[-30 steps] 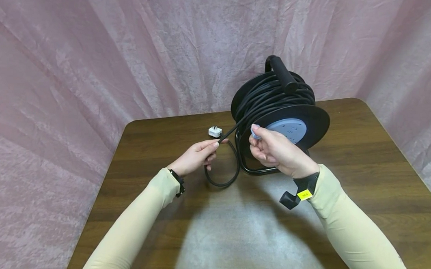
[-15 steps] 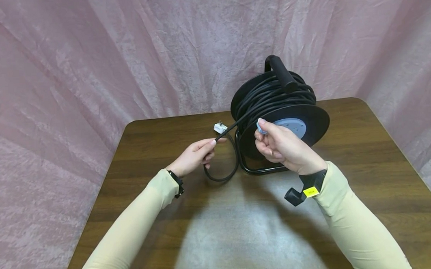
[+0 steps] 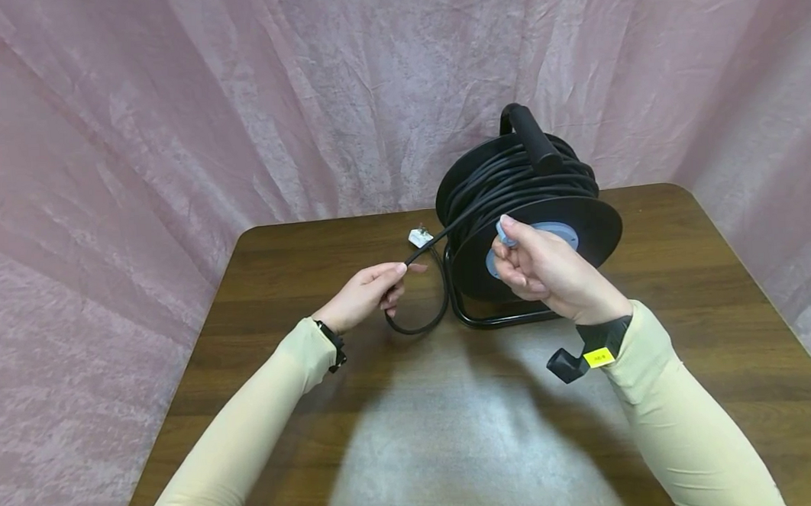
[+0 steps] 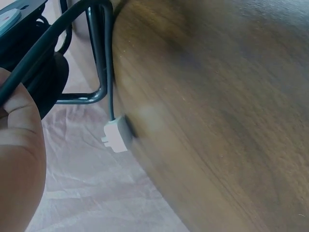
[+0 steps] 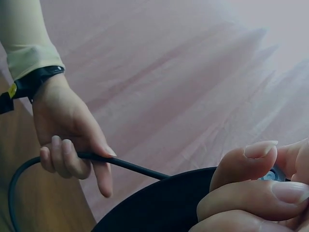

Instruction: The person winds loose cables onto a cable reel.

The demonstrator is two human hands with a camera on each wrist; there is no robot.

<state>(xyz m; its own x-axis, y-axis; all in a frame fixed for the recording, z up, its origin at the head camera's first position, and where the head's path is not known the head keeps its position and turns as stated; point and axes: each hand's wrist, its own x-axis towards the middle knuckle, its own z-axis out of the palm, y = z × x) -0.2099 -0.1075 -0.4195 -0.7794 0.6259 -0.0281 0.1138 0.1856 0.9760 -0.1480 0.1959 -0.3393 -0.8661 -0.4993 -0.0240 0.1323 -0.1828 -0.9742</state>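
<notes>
A black cable reel [image 3: 596, 216], wound with several turns of cable, stands on its tubular frame at the back right of the table. My left hand [image 3: 365, 295] pinches the black cable [image 3: 434, 243] left of the reel, thumb on top. From there a loop hangs down and leads to a white plug [image 3: 420, 238], which rests near the table's back edge, its pins showing in the left wrist view. My right hand [image 3: 554, 272] grips a small light-blue winding knob [image 3: 504, 235] on the reel's face and covers part of the blue socket panel [image 3: 561, 232].
The reel's black carrying handle [image 3: 537, 140] rises above the drum. Its bent frame foot [image 3: 498, 321] reaches toward the table's front. Behind the wooden table [image 3: 270, 420] hangs a pink curtain [image 3: 342, 88].
My right hand has moved up and right with the knob, and the reel's face has turned. The plug has shifted slightly right and back as the cable loop shrank. My left hand has barely moved.
</notes>
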